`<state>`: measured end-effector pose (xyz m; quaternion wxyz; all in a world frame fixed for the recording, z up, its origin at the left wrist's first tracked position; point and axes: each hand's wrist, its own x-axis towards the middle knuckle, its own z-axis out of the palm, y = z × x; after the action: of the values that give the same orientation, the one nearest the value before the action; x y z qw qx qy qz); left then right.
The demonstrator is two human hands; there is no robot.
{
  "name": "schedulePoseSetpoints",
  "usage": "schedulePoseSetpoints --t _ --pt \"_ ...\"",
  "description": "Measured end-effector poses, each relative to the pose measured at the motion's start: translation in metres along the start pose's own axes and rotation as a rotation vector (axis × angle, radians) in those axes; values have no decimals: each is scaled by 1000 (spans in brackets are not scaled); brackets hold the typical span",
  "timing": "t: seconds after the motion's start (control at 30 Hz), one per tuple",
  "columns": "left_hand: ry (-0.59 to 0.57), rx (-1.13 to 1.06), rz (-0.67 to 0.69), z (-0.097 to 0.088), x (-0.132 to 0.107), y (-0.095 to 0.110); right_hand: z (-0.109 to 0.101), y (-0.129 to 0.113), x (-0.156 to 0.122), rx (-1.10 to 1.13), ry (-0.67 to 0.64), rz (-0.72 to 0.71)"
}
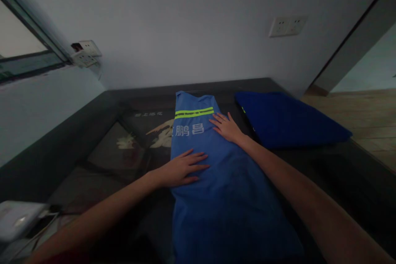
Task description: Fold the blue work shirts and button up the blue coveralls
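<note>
A blue garment (222, 189) folded into a long strip lies lengthwise on the dark glass table (99, 148). It has a yellow-green reflective band and white characters near its far end. My left hand (182, 168) rests flat on the garment's left edge at mid-length, fingers stretched out. My right hand (227, 127) lies flat on the garment further away, beside the white characters, fingers spread. Neither hand holds anything.
A darker blue folded cloth (284, 119) lies on the table to the right. A white device with cables (17, 218) sits at the near left. Wall sockets (287, 26) hang on the back wall, and a window (21, 49) is at left. Wooden floor (371, 115) shows at right.
</note>
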<state>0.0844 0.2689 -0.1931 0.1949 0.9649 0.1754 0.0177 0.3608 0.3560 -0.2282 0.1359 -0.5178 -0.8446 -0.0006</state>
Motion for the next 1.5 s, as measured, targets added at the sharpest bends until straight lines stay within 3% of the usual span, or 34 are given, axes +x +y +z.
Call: schedulePoseSetpoints --t 0.17,0.37,0.43,0.5,0.6,0.67,0.77,0.93,1.27,1.5 --pt "28 -26 40 4 -39 31 -28 -30 -43 50 -23 -31" --pt "69 40 179 7 -84 57 -80 -74 -170 268 -117 -150" --pt "59 90 179 12 -94 61 -91 -82 -212 279 -90 -90" --pt "52 152 167 16 -98 63 -96 -86 -247 268 16 54" --pt "64 257 190 18 -94 66 -96 -89 -285 261 141 275" --pt "67 297 235 16 -87 69 -91 -94 -302 273 142 348" --pt "54 302 279 9 -81 72 -81 -106 -317 239 106 348" --pt "43 262 251 4 -83 84 -68 -115 -322 16 86 212" --pt "29 172 263 38 -97 107 -84 -117 -315 -29 5 63" --pt "150 232 249 51 -99 118 -64 -109 -321 -80 -65 -67"
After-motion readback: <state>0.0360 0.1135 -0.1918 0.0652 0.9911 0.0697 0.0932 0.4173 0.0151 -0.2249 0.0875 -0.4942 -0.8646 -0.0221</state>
